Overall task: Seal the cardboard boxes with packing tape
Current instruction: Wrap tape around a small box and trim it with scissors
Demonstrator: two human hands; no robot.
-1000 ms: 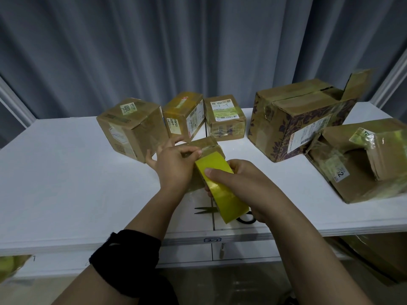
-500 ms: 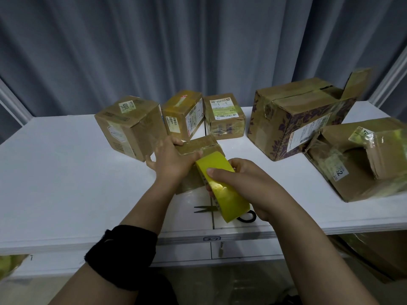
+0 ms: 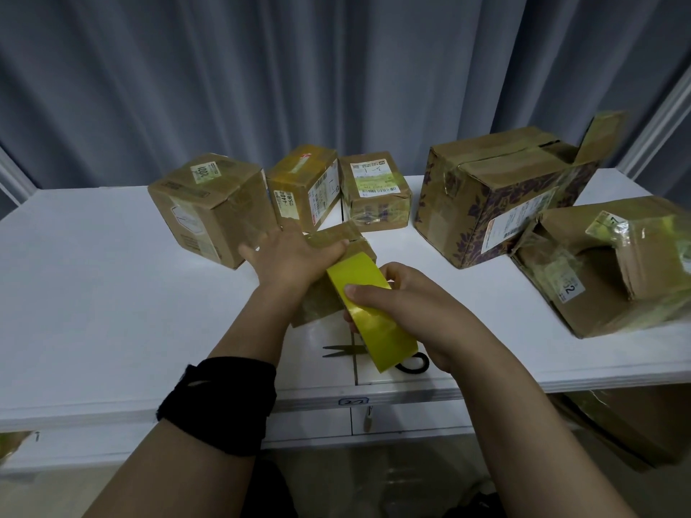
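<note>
Here, 6 cardboard boxes, 1 yellow tape roll, 1 scissors, 2 hands.

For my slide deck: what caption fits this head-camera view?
Left hand presses a small cardboard box while right hand holds yellow packing tape roll against it, scissors beneath.

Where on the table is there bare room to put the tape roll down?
The widest bare patch of the table lies left of the left hand, in front of the leftmost box. Another sits right of the right hand, before the patterned box. The back row is crowded; scissors lie under the tape roll.
</note>
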